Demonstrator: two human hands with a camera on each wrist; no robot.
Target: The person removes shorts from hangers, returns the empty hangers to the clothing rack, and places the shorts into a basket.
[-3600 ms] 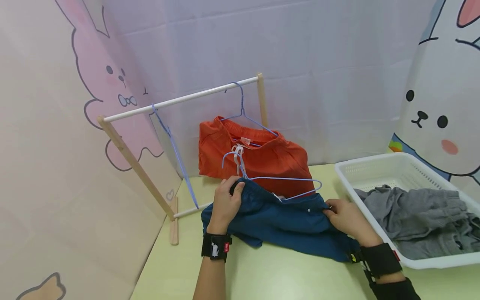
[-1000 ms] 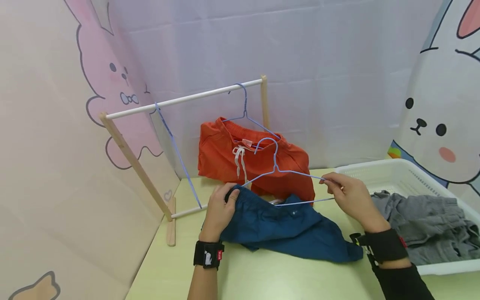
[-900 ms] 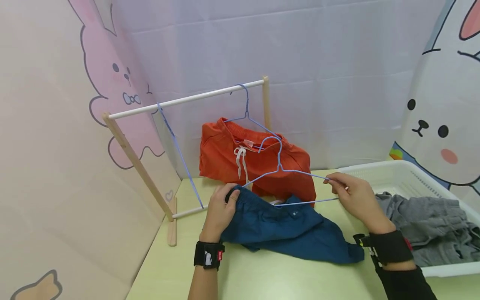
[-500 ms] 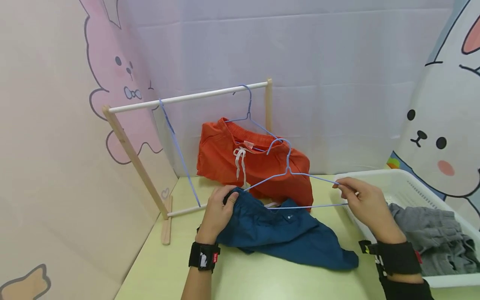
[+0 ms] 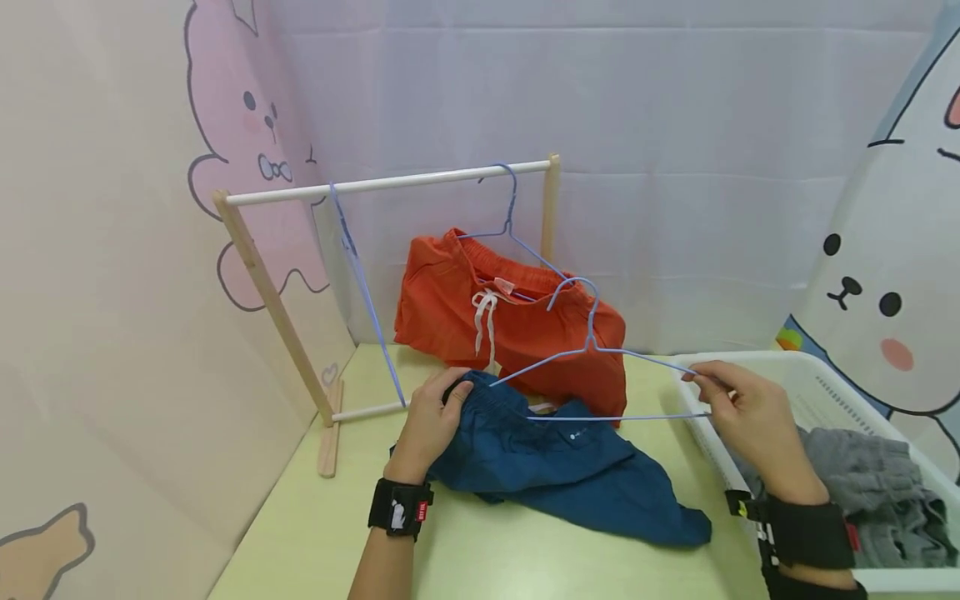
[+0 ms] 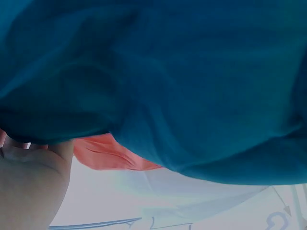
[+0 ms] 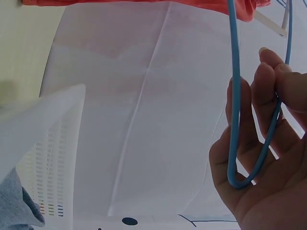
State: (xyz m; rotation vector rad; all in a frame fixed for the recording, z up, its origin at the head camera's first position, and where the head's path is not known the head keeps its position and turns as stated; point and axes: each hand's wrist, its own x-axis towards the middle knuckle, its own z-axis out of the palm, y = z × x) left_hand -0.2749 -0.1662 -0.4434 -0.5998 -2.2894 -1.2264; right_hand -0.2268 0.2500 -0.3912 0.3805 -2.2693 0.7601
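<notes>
Gripped the blue shorts (image 5: 558,471) by the left end of the waistband (image 5: 495,410) with the left hand (image 5: 430,421), mid-table, well off the left edge of the table (image 5: 487,567), and pinched the wire of the hanger (image 5: 592,345) near its right end with the right hand (image 5: 757,421), near the left rim of the white basket (image 5: 780,360), with tabletop showing between basket and shorts. Could not make out the hanger's left end (lost at the waistband), nor the basket's right side and the table's near edge, both cut off. Had the shorts lengthwise left to right, with one leg toward the near right corner and the hanger's hook curling up-left.
</notes>
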